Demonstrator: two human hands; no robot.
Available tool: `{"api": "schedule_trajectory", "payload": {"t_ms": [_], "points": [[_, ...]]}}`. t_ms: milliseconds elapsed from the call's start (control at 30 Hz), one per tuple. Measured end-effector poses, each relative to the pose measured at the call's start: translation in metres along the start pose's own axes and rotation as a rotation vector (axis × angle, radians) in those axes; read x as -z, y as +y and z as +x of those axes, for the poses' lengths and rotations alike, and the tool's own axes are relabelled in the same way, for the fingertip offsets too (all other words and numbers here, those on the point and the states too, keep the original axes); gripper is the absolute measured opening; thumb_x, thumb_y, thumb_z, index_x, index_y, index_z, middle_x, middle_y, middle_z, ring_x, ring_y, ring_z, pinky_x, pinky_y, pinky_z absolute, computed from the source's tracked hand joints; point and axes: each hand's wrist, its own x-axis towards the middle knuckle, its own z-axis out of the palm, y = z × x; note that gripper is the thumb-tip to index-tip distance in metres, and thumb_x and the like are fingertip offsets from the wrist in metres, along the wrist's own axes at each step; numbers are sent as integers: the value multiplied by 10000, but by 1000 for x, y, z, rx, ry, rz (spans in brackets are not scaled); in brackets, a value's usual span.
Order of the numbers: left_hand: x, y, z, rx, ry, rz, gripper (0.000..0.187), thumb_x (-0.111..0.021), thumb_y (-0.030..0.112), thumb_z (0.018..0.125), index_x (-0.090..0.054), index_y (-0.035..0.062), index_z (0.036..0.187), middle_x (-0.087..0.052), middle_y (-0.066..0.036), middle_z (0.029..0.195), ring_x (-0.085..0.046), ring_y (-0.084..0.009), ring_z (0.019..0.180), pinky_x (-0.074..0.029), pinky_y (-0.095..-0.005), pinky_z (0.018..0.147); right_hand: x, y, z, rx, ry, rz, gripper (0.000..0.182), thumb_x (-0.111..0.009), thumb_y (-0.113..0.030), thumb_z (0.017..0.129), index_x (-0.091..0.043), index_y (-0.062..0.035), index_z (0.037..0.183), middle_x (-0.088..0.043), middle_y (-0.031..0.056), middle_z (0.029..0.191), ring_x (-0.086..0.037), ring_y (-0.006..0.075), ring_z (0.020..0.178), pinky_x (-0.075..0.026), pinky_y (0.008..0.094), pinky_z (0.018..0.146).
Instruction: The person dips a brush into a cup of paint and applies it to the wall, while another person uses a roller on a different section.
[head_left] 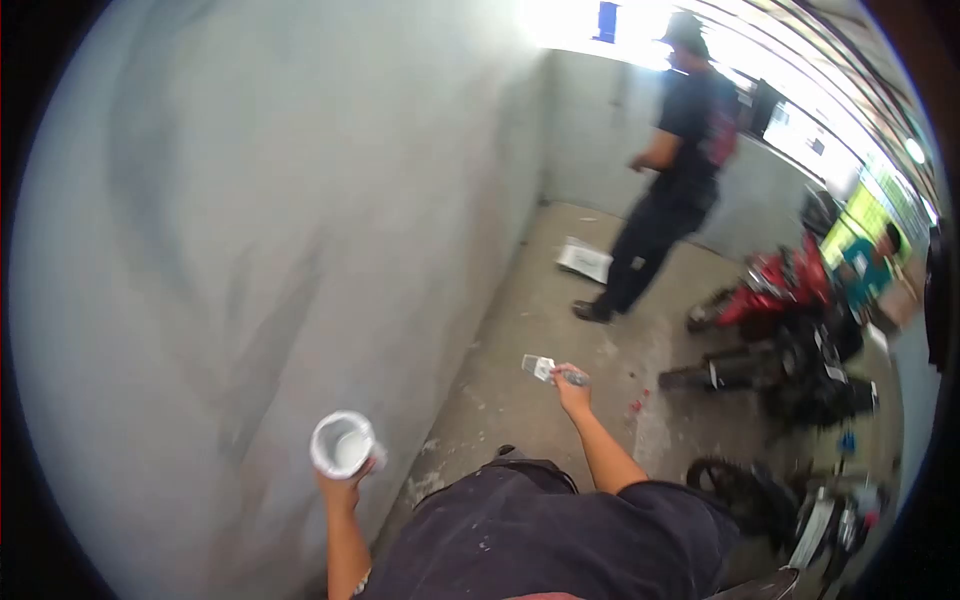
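My left hand (345, 486) is wrapped around a white paint cup (318, 447) with white paint in the bottom, held close to the grey wall (250, 230). In my right hand (572, 392) is a paintbrush (540, 367), its white-coated end pointing left and its grey handle sticking out past my fingers. The brush is held above the concrete floor, apart from both the wall and the cup.
A person (680, 160) in dark clothes stands ahead, beside a white box-like object (585, 259) on the floor. To the right are a red motorcycle (775, 285), a black motorcycle (800, 365) and another person (865, 270) in a teal shirt. Red bits (640, 401) lie on the floor.
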Motion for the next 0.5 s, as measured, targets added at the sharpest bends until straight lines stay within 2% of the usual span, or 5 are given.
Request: {"api": "schedule_trajectory", "payload": {"t_ms": [133, 200, 400, 467, 500], "points": [[-5, 41, 3, 28, -19, 64, 773, -976, 199, 578, -581, 20, 1218, -678, -78, 1131, -651, -201, 1028, -520, -350, 932, -67, -95, -31, 49, -406, -48, 64, -699, -24, 825, -717, -64, 871, -694, 42, 781, -655, 133, 750, -501, 282, 677], [-2, 64, -2, 38, 45, 125, 788, -977, 220, 580, -574, 24, 1228, -677, -82, 1142, -651, -199, 1036, -517, -347, 940, -110, -140, -33, 676, -643, 48, 150, -719, 26, 785, -704, -36, 921, -708, 102, 870, -689, 206, 829, -525, 315, 705], [-17, 93, -2, 69, 209, 81, 848, -990, 193, 551, -560, 34, 1264, -673, -72, 1169, -640, -178, 1075, -512, -354, 960, -197, -261, -15, 1035, -1214, 62, 301, -708, 72, 754, -705, -87, 1010, -698, 133, 1021, -694, 273, 873, -544, 351, 739], [-25, 89, -2, 108, 231, 38, 871, -998, 254, 544, -564, 34, 1267, -679, -80, 1169, -641, -180, 1083, -516, -359, 963, -226, -258, 3, 394, -1459, -10, 311, -681, 87, 761, -716, -114, 996, -693, 126, 1056, -691, 291, 875, -546, 361, 751], [-34, 85, 2, 134, 254, 73, 899, -998, 308, 543, -562, 39, 1282, -680, -78, 1167, -642, -179, 1077, -510, -354, 973, -238, -260, 14, 511, -1418, 55, 304, -665, 92, 773, -717, -115, 989, -692, 127, 1044, -691, 288, 870, -545, 356, 752]]}}
